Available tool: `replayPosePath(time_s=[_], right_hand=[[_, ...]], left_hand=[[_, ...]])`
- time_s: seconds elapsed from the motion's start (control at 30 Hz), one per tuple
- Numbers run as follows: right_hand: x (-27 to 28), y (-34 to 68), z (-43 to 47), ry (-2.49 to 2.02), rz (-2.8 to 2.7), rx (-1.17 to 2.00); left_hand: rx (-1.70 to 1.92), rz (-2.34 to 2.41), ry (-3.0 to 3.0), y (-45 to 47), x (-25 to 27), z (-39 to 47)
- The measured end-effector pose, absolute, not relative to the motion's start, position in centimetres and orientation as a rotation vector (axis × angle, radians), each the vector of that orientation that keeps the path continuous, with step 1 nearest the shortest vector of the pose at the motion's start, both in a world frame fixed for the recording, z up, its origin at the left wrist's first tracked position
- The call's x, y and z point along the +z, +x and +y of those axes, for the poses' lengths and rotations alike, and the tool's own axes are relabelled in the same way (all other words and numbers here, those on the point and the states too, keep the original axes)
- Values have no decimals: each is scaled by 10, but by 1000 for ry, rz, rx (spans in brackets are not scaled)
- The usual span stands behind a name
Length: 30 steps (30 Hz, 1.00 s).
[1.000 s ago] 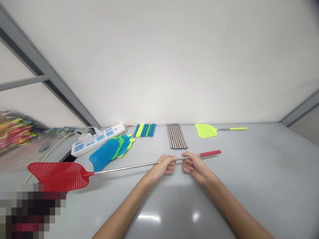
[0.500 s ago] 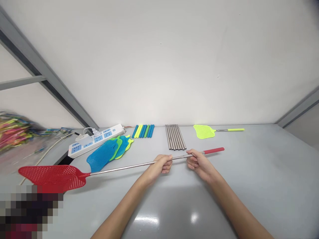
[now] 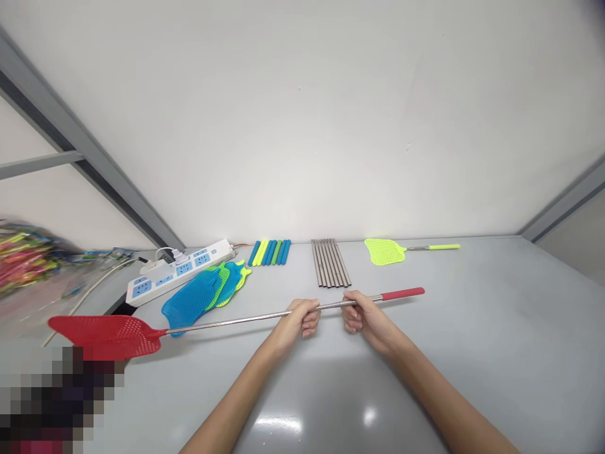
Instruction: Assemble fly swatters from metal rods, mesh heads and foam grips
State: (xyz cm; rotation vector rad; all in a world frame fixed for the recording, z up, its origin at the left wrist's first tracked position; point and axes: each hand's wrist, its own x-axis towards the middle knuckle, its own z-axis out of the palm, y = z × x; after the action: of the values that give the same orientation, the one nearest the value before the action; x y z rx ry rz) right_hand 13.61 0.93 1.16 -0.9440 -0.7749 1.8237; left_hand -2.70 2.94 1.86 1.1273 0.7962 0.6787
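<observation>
A red fly swatter (image 3: 127, 335) with a long metal rod is held level above the grey table, its perforated head to the left and its red grip to the right. My left hand (image 3: 300, 318) is closed round the middle of the rod. Closer to the red grip, my right hand (image 3: 362, 313) pinches the same rod, a short gap from the left. Beyond the hands lie several metal rods (image 3: 331, 263) side by side. Several blue, green and yellow grip sleeves (image 3: 270, 252) lie in a row left of them.
A stack of swatter heads (image 3: 191, 295) in blue, green and yellow lies beside a white power strip (image 3: 174, 280) with plugs in it. At the back right is a yellow fly swatter (image 3: 385, 251). Plastic-wrapped bundles (image 3: 28, 255) are heaped at far left; a wall stands behind.
My right hand has slid left along the rod, away from the red grip, and more of the metal beside the grip shows. Both hands keep hold; the view has shifted slightly.
</observation>
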Motion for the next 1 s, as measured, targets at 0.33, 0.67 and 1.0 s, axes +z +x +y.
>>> replayPosePath(time_s=[0.33, 0.67, 1.0], right_hand=[[16, 134, 4, -858, -935, 1836], [19, 128, -2, -759, -986, 1979], [22, 121, -6, -836, -902, 1960]], left_hand=[[642, 778, 1205, -27, 16, 29], [639, 842, 1385, -22, 20, 22], [544, 830, 1173, -18, 34, 14]])
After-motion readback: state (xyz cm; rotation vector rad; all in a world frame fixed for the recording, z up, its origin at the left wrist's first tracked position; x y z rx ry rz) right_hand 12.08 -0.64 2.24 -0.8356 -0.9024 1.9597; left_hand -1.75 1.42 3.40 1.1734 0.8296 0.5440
